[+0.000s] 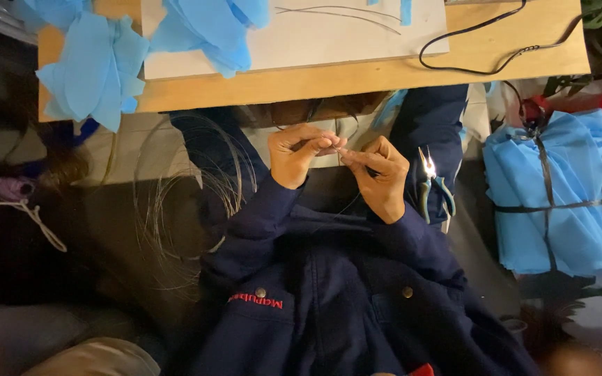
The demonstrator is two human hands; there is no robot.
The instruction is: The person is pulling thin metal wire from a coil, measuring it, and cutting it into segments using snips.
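**Wire handling at the fingertips**

1. Your left hand (pixel 306 152) is curled, with thumb and fingers pinched on a thin wire (pixel 341 149) at the centre of the frame. Your right hand (pixel 384 175) grasps the same wire just beside it, the fingertips of the two hands almost touching.
2. The wire is fine and hard to see against the dark jacket (pixel 329 299). The step likely goes best with a short span between the two pinches, so that the wire does not bow.
3. A loose wire coil (pixel 189 188) lies left of centre. Strands may snag your left sleeve, so hold your elbow clear of them.
4. The pliers (pixel 432 186) rest right of centre, just beside your right wrist and within easy reach.
5. The wooden board (pixel 357 73) spans the upper frame, and a blue fabric bundle (pixel 548 191) sits at the right.
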